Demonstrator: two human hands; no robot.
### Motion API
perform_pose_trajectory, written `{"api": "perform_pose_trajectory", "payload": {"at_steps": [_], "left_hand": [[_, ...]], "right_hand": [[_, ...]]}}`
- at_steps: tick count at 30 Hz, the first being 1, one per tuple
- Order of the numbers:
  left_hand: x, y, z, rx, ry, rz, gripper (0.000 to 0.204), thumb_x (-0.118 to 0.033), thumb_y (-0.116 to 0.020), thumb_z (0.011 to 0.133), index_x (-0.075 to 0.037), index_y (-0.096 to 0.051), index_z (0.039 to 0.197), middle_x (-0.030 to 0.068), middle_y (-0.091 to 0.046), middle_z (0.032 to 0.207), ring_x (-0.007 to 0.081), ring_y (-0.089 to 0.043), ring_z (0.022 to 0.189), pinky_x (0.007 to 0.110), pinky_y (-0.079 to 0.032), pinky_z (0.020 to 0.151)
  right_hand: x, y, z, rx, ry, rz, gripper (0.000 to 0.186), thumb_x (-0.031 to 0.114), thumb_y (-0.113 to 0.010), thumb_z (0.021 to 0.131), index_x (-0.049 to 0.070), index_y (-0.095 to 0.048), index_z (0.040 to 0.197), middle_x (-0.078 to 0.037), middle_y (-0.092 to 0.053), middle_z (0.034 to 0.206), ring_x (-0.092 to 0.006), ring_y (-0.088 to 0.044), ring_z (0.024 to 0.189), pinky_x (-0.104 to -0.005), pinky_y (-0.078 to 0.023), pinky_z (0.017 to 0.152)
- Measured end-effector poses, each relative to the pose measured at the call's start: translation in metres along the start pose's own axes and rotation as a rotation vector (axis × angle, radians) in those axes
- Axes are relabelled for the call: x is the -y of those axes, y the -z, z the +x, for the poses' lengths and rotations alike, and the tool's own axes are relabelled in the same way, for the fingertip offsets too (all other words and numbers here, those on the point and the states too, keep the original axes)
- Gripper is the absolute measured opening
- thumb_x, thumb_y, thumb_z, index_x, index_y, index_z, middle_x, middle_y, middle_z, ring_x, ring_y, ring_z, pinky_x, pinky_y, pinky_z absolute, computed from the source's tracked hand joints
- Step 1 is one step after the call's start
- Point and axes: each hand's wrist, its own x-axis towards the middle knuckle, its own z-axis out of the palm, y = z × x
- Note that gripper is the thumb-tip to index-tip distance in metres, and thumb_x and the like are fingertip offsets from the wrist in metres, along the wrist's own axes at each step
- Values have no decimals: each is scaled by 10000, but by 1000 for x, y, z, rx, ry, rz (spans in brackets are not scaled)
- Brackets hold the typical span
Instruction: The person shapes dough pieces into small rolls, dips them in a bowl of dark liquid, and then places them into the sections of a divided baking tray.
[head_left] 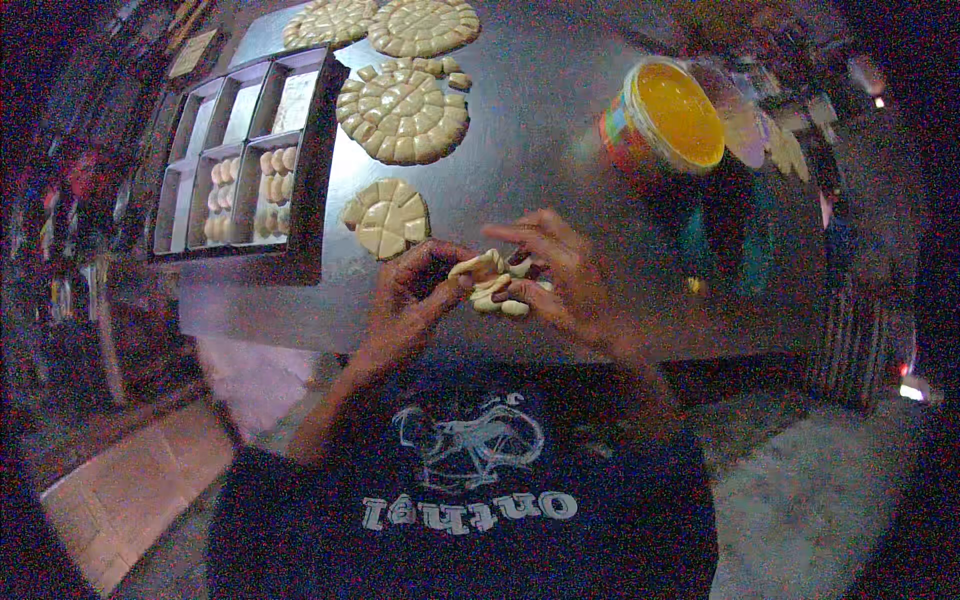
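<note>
A soft, pale piece of dough (482,268) is stretched and folded between my hands above the near part of the metal table (540,120). My left hand (410,290) pinches its left side between thumb and fingers. On the other side, my right hand (568,275) grips the dough with thumb and fingers, its index finger reaching out to the left. Small pale dough lumps (513,307) show just under the fingers, partly hidden. Beyond my left hand lies a small round of dough wedges (388,215), close to the fingers.
Larger rounds of shiny dough pieces (402,112) lie farther back. At the left stands a dark tray with six compartments (237,150); two hold rows of small rounded pieces (276,188). A tub with yellow contents (665,115) stands at the back right, beside dim clutter.
</note>
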Motion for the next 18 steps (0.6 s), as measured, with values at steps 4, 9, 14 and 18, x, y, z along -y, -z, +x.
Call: {"api": "perform_pose_trajectory", "payload": {"at_steps": [4,9,14,18], "left_hand": [[-9,11,-3,172,-1,115,234,-207,-638,941,-16,-650,1075,77,-674,1036,139,-617,972,299,-489,844],[22,15,4,35,266,-374,381,-366,-532,993,-27,-643,1127,82,-664,1091,168,-622,986,310,-496,842],[67,9,7,-13,401,-724,367,-300,-654,933,-56,-580,1197,79,-644,1131,189,-643,987,299,-549,806],[36,3,0,73,369,-882,403,-238,-695,906,-75,-535,1237,65,-637,1122,187,-644,978,302,-559,799]], "right_hand": [[-10,12,8,192,-24,61,305,20,-746,745,84,-705,1041,-63,-663,881,-187,-660,900,-305,-546,734],[8,6,5,9,189,-52,345,64,-768,736,92,-694,1072,-60,-688,903,-213,-680,834,-326,-556,731],[9,-39,-11,-231,217,-394,527,151,-789,739,113,-627,1239,-81,-701,994,-272,-686,907,-355,-568,788],[27,-63,-12,-454,356,-453,578,151,-794,743,102,-596,1283,-95,-688,1034,-301,-663,976,-361,-564,828]]}}
